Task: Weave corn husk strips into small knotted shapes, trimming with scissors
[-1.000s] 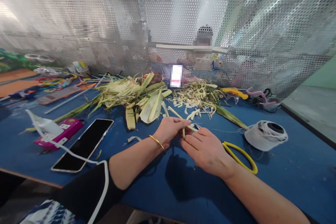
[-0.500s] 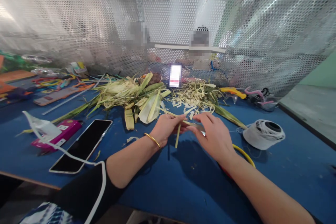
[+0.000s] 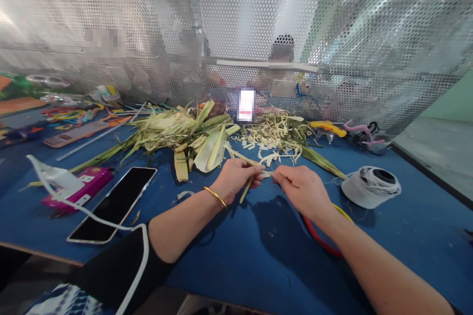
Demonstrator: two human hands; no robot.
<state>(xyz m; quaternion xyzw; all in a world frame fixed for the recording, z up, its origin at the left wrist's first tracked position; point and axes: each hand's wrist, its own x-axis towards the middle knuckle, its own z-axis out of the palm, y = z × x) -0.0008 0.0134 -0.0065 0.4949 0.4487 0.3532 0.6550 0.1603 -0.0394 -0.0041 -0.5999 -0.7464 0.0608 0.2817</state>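
My left hand (image 3: 236,181), wearing a gold bangle, is closed on several pale green leaf strips (image 3: 245,191). One strip hangs down below the fingers, and others stick out towards the back and the right. My right hand (image 3: 305,192) is just to the right, its fingertips pinched together close to the strips' right ends. What lies in that pinch is too small to make out. A fine white thread shows faintly between the right hand and a white thread spool (image 3: 364,194) on the blue table (image 3: 251,266).
Behind my hands lie a heap of leaves (image 3: 166,130) and a pile of trimmed scraps (image 3: 277,130). A black-screened phone (image 3: 114,204) and a magenta box (image 3: 79,189) are at left. Red-and-yellow-handled pliers or scissors (image 3: 321,238) lie under my right forearm. A perforated screen (image 3: 148,24) stands behind.
My right hand has drawn slightly down and right, and its spread fingers have closed into a pinch. The hanging strip in my left hand has tilted further left.
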